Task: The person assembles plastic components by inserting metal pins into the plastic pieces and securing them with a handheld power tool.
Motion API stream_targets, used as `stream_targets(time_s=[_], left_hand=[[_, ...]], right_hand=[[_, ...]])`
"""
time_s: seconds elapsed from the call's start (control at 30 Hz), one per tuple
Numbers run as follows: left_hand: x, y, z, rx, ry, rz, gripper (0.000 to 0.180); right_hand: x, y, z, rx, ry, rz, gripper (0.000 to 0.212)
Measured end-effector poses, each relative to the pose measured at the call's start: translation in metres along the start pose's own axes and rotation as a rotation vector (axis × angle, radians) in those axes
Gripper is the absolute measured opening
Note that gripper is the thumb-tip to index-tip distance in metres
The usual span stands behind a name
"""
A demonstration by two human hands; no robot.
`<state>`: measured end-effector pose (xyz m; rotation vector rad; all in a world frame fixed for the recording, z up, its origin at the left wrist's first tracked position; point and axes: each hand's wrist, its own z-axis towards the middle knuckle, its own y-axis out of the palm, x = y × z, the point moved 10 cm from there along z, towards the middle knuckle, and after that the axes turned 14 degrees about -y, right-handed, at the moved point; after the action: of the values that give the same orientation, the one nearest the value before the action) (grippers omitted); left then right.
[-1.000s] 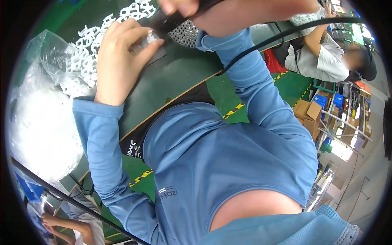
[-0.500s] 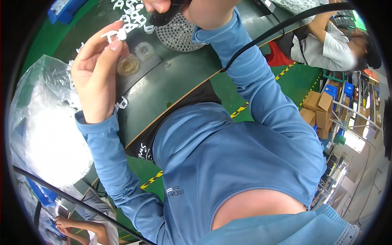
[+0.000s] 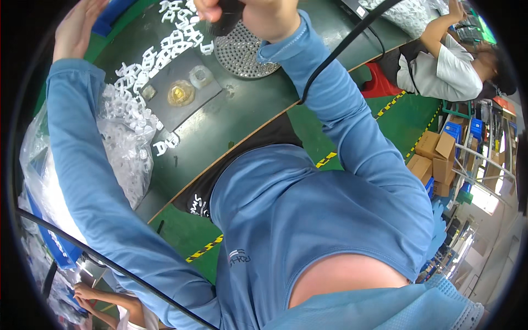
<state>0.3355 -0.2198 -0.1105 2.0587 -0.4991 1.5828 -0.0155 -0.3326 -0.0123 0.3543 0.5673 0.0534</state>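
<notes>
My left hand (image 3: 74, 33) reaches to the far left, by the blue bin (image 3: 110, 17). Its visible fingers are stretched out, the tips cut off by the upper edge, and no white part shows in it. At the top middle my right hand (image 3: 272, 16) is closed around a dark hand-held object (image 3: 228, 19), whose kind I cannot make out. Below that lies a round grey disc (image 3: 245, 52) with a studded or perforated face. A flat dark plate (image 3: 170, 113) carries a round amber translucent piece (image 3: 180, 93) and a clear squarish block (image 3: 201, 77). Small white plastic parts (image 3: 176, 41) lie in a band beyond it.
A clear plastic bag (image 3: 129, 165) of white parts sits at the left on the dark green table (image 3: 242, 99). A black cable (image 3: 352, 47) crosses beside my right arm. One co-worker (image 3: 451, 69) sits at the right, another's hands (image 3: 85, 294) show at lower left.
My left hand has moved from above the plate to the far left, and the white part it pinched no longer shows. My right hand still holds the dark object.
</notes>
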Motion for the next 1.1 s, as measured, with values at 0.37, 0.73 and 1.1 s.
stream_targets(time_s=[0.37,0.73,1.1], left_hand=[[-0.082,0.145,-0.136,-0.322,0.266,1.054,0.022],[-0.075,0.218,-0.189,-0.514,0.528,1.147,0.022],[-0.085,0.204,-0.18,-0.306,0.506,1.142,0.025]], right_hand=[[0.009,-0.016,0.01,0.017,0.004,-0.067,0.05],[0.012,-0.034,0.016,-0.064,-0.011,-0.19,0.058],[0.031,-0.124,-0.018,-0.473,0.429,-0.905,0.019]])
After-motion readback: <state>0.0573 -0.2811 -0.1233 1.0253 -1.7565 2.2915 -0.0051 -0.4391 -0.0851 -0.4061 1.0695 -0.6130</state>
